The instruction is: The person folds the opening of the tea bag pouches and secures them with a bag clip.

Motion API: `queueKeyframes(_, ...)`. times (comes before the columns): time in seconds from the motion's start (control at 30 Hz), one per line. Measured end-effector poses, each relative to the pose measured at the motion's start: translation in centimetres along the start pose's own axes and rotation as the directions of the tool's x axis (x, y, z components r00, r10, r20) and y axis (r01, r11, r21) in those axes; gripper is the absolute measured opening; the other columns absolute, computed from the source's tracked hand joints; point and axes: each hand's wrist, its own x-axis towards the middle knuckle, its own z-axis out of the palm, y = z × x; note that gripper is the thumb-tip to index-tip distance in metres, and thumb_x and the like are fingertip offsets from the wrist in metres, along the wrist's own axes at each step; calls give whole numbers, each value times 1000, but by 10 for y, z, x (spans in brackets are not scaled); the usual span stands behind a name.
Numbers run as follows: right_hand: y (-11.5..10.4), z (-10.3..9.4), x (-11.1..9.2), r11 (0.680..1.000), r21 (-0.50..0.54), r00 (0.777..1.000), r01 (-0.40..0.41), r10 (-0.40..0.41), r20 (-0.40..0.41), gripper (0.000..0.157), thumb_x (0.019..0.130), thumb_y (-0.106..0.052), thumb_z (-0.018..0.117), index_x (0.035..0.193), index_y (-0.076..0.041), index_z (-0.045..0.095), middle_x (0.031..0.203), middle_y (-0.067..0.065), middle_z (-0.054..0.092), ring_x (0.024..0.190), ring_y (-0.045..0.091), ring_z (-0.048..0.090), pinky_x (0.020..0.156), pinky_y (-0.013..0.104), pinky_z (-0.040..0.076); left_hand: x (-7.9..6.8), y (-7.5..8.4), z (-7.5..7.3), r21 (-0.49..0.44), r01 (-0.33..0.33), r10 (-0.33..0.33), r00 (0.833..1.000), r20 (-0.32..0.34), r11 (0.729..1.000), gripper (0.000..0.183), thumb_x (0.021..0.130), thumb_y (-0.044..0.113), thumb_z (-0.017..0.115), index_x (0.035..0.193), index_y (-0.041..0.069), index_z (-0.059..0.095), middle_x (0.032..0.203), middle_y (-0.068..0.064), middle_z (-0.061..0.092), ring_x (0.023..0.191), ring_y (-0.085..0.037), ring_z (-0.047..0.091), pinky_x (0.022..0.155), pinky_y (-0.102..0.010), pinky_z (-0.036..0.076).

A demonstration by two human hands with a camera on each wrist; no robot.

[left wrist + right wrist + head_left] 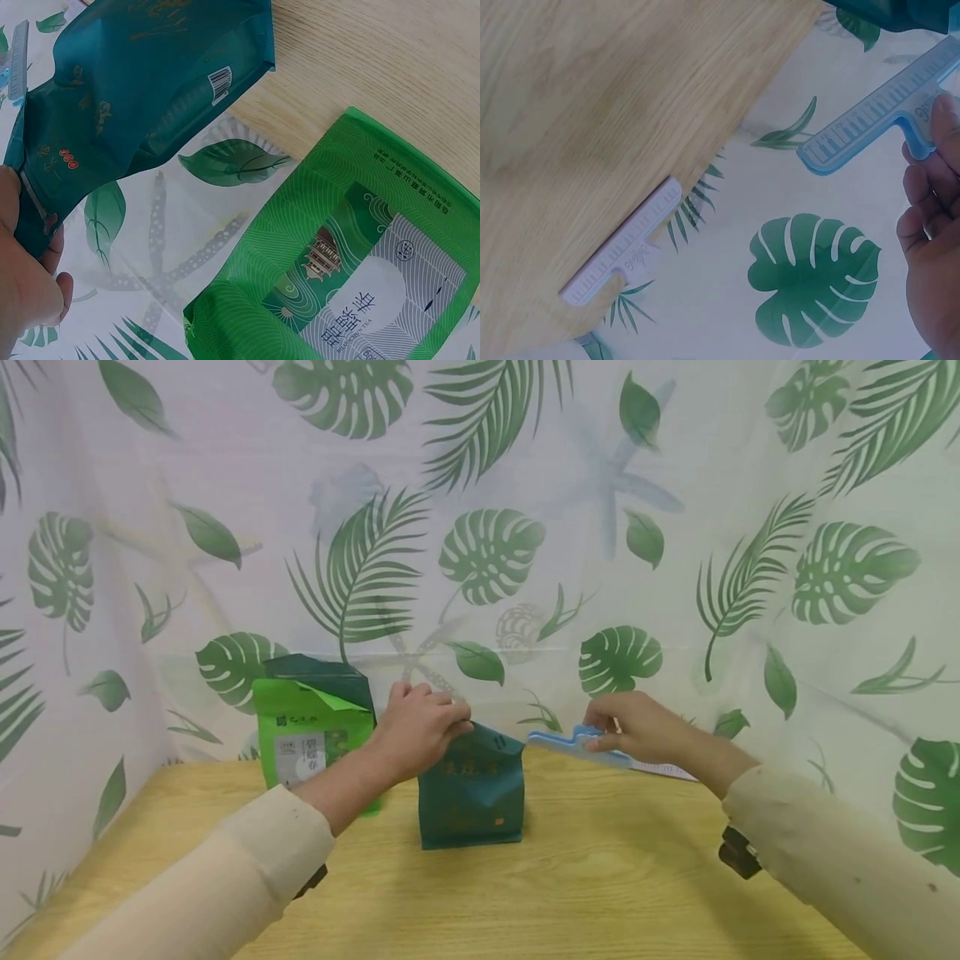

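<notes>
In the head view my left hand grips the folded-over top of a dark teal tea bag, which stands upright on the table. The left wrist view shows the same teal bag with my left fingers and thumb at its top end. My right hand pinches a long blue bag clip by its handle tabs. One end of the clip points at the bag's upper right corner, close to it. In the right wrist view the clip carries a piano-key print.
A bright green tea bag stands left of the teal one, with another dark bag behind it. A pale pinkish clip lies at the far edge of the wooden table. A leaf-printed cloth hangs behind.
</notes>
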Motion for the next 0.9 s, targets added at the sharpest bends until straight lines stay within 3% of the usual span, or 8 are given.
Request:
queueKeyframes(0.3, -10, 6, 6, 1000, 15, 999, -22, 22, -24, 13, 87, -20, 78, 91, -15, 66, 81, -7, 61, 74, 7, 53, 68, 32, 46, 1, 2, 0, 2, -1, 1, 1000, 11, 1000, 16, 99, 36, 60, 94, 24, 69, 86, 6, 68, 71, -19, 44, 75, -41, 29)
queueKeyframes(0.7, -24, 17, 24, 1000, 19, 997, 24, -22, -74, 18, 84, -19, 80, 83, -17, 63, 71, -8, 53, 64, 9, 42, 62, 28, 40, 0, 4, -2, 34, -17, 17, 1000, -1, 999, 17, 100, 35, 59, 98, 22, 69, 90, 3, 69, 74, -21, 49, 75, -41, 30)
queueKeyframes(0.9, -37, 21, 33, 998, 33, 994, 48, -45, -98, 19, 83, -20, 81, 83, -14, 63, 71, -6, 53, 65, 10, 45, 62, 30, 41, -2, 5, -3, 57, -23, 20, 999, 43, 998, 20, 105, 33, 52, 96, 17, 61, 90, 1, 64, 75, -21, 44, 77, -41, 29)
